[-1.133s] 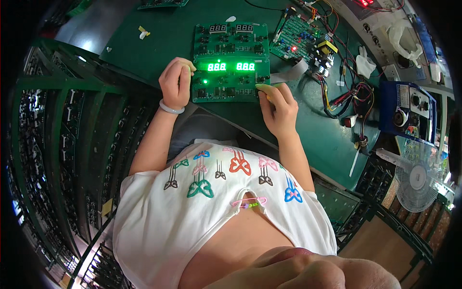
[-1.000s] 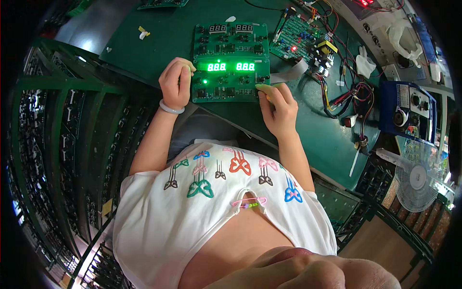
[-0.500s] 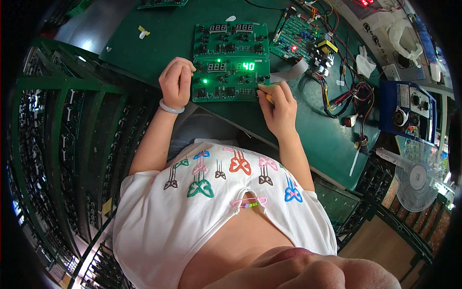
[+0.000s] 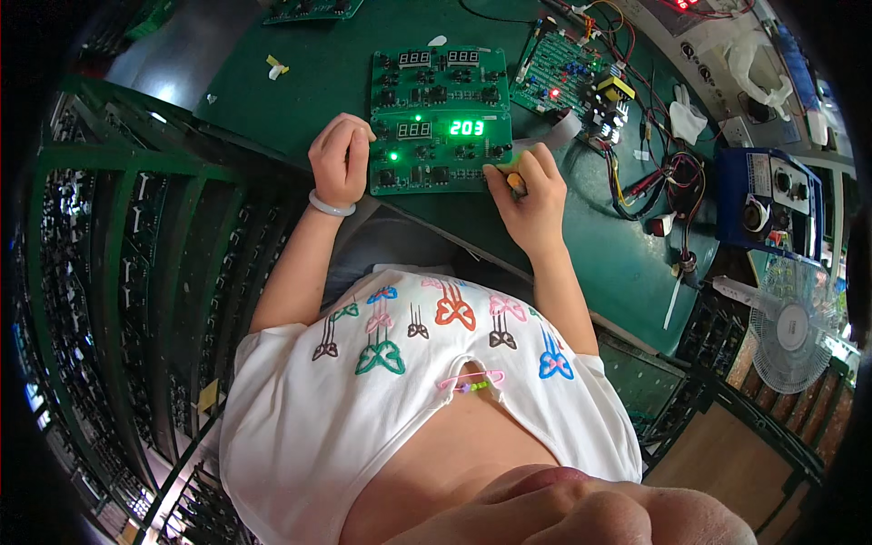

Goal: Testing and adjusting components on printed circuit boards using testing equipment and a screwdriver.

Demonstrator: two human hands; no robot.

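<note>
Two joined green circuit boards lie before me. The near circuit board (image 4: pixel 440 154) has green lights on and lit digits in its right display, while the far board (image 4: pixel 440 77) is dark. My left hand (image 4: pixel 340 163) is closed, thumb and curled forefinger at the near board's left edge. At its lower right corner is my right hand (image 4: pixel 531 195), curled round a thing with an orange end (image 4: pixel 516 184); the rest of that thing is hidden in the hand. The right thumb tip is against the board's edge. A grey ribbon cable (image 4: pixel 554 134) runs from the near board's right side.
A larger populated board (image 4: pixel 563 77) with a red light stands at the back right, beside tangled wires (image 4: pixel 636 186). Further right are a blue instrument box (image 4: pixel 770 202) and a white fan (image 4: pixel 790 327). Racks of boards (image 4: pixel 136 263) fill the left. Paper scraps (image 4: pixel 276 67) lie on the green table.
The lit digits on the near board's right display have changed, with one more digit now glowing. My right hand has opened its curl slightly, showing more of the orange end.
</note>
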